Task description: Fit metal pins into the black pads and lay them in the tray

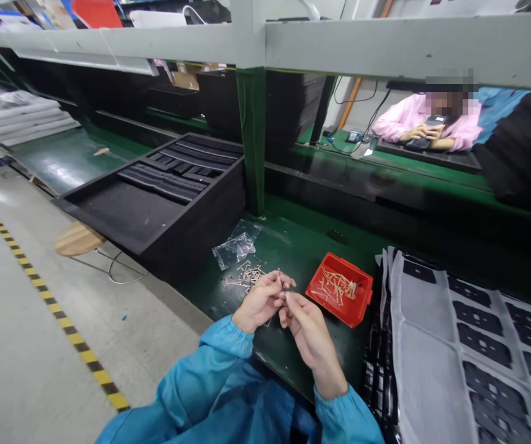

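My left hand (259,302) and my right hand (309,330) meet over the green bench, fingertips pinched together on a small thin part (282,285) held between them. Both arms wear blue sleeves. Just beyond my left hand lies a loose heap of small pale parts (248,274) on the bench. To the right of my hands stands a red tray (339,308) with several of the same pale parts in it.
A clear plastic bag (236,245) lies behind the heap. A large black foam tray (154,203) sits at the left, a green post (252,135) behind. Grey sheets with black parts (469,345) lie right. A person in pink (427,123) works across the line.
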Demonstrator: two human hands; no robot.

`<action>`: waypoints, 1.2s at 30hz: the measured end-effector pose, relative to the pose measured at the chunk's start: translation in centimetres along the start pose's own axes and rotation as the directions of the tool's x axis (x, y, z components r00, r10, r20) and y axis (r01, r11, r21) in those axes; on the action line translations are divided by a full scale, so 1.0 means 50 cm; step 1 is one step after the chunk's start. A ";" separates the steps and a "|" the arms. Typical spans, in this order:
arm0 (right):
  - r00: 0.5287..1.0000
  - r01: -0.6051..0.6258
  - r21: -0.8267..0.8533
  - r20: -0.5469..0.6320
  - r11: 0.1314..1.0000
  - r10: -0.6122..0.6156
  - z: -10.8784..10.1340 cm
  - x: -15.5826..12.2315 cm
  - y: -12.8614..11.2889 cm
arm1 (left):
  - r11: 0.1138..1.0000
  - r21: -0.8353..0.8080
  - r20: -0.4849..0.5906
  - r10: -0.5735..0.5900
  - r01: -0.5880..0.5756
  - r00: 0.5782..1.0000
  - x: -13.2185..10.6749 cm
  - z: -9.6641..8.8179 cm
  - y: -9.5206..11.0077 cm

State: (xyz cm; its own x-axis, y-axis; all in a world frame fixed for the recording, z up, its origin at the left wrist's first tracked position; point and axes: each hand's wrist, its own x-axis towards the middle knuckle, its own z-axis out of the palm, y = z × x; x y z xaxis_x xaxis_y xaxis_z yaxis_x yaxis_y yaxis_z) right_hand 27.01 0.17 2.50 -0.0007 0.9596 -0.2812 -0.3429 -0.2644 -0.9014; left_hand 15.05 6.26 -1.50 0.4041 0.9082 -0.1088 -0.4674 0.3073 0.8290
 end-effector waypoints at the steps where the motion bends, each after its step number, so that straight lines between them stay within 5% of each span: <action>1: 1.000 -0.006 0.008 0.005 1.000 0.006 0.000 -0.002 -0.001 | 1.000 -0.004 0.002 -0.002 0.002 1.000 -0.001 -0.001 0.000; 7: 0.990 0.067 -0.094 -0.119 0.993 -0.078 -0.007 -0.021 0.003 | 0.998 0.053 -0.013 0.018 -0.017 1.000 -0.010 -0.001 0.014; 13: 0.984 0.111 -0.256 -0.107 0.960 -0.142 0.004 -0.038 -0.004 | 0.980 0.188 -0.052 0.081 -0.070 0.995 -0.021 0.006 0.034; 18: 0.910 0.208 -0.494 -0.220 0.844 -0.352 -0.004 -0.048 -0.026 | 0.923 0.374 -0.033 0.107 -0.087 0.994 -0.033 0.013 0.073; 28: 0.891 0.358 -0.654 0.026 0.666 -0.453 -0.008 -0.028 -0.064 | 0.737 0.664 0.108 0.070 -0.125 0.992 -0.056 0.024 0.156; 36: 0.933 0.292 -0.645 0.029 0.706 -0.359 -0.016 -0.032 -0.061 | 0.783 0.621 0.121 -0.045 -0.040 0.992 -0.062 0.020 0.158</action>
State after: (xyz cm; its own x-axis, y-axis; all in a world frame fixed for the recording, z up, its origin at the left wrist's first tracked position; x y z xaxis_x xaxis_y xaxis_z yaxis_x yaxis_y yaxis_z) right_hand 28.79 -0.63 5.42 0.0957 0.9929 0.0712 0.3635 0.0317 -0.9311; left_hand 10.88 5.58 5.90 0.5164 0.8527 -0.0788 0.1061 0.0276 0.9940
